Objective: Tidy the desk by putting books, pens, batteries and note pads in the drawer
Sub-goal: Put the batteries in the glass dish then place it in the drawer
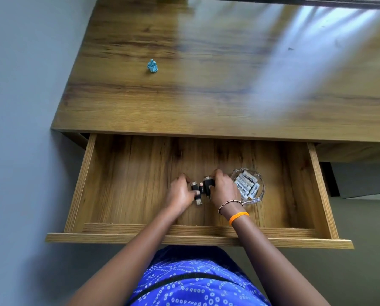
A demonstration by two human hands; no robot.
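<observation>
Head view: open drawer (321, 191) under table (206, 85). Glass dish (259, 196) of batteries (246, 183) marked "Heybright". Left hand (180, 192) and right hand (221, 188) each clamped on small black adapters (201, 188); their type unclear. Blurred blue figurine (152, 66) on table.

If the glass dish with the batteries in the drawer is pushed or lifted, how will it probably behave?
The glass dish is clear glass, so it is likely fragile and rather heavy for its size. On the smooth drawer floor it would probably slide, not tip. The batteries lie loose and are round, so they may roll or rattle if it tilts.
</observation>
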